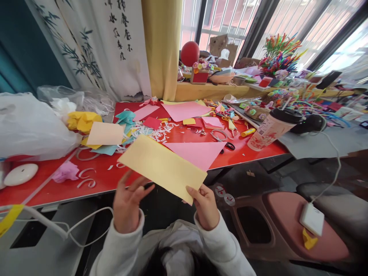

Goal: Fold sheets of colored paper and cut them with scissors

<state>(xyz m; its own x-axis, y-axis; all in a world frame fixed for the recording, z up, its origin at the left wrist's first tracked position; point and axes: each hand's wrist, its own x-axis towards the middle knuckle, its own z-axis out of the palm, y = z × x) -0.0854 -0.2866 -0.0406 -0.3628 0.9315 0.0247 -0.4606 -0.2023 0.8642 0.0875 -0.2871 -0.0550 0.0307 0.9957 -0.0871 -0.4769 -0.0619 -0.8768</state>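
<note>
A yellow sheet of paper (161, 165), a long rectangle, is held up in front of the table edge, tilted down to the right. My right hand (204, 205) pinches its lower right corner, thumb on top. Below the sheet's left part, my left hand (129, 205) is open with its fingers apart; whether a fingertip touches the paper I cannot tell. Behind the sheet lies a pink paper triangle (198, 151) on the red table (235, 159). Scissors (227, 145) with black handles lie partly under the triangle's right corner.
White paper shreds (156, 132), a peach paper square (105, 134) and larger pink paper (185, 111) cover the table's back. A paper cup (270, 130) stands near the right edge. A white plastic bag (34, 126) fills the left. A pink stool (304, 226) holds a white power bank (312, 219).
</note>
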